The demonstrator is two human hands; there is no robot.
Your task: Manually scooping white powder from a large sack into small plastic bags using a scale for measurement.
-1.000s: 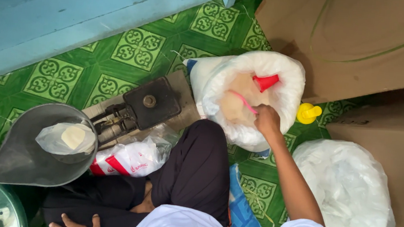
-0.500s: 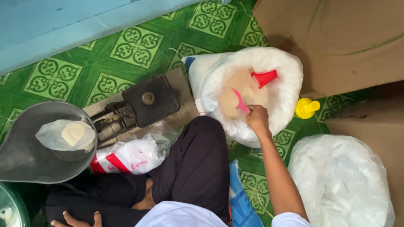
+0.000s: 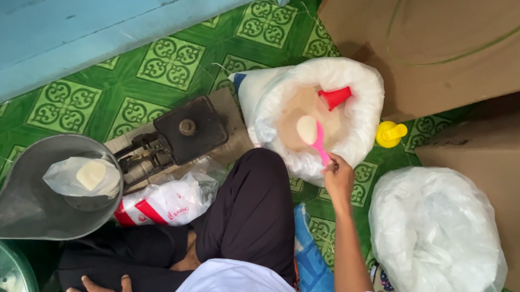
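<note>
Right now the right hand (image 3: pixel 339 178) pinches the end of a pink spoon (image 3: pixel 314 136) between thumb and curled fingers; the handle runs up and away from the fingertips, and the bowl, heaped with pale powder, hangs over the open white sack (image 3: pixel 362 104). That sack stands on the green patterned floor (image 3: pixel 173 65), its mouth rolled back over tan powder, with one red cup (image 3: pixel 335 97) stuck in at the far edge. The left hand (image 3: pixel 100 289) rests low against the dark trouser leg, fingers loosely spread and touching nothing else.

Two big white sacks show: the open one, and a closed, bunched one (image 3: pixel 435 237) just right of the forearm. One yellow bottle cap (image 3: pixel 389 133) lies between them. One grey metal scale pan (image 3: pixel 39 200) holds a single clear bag (image 3: pixel 84 177) with a pale lump inside. Beside it sits one black weighing scale (image 3: pixel 184 132), and one white plastic bag (image 3: pixel 165 205) with red markings lies against the knee. Brown cardboard boxes (image 3: pixel 453 44) stand behind.
</note>
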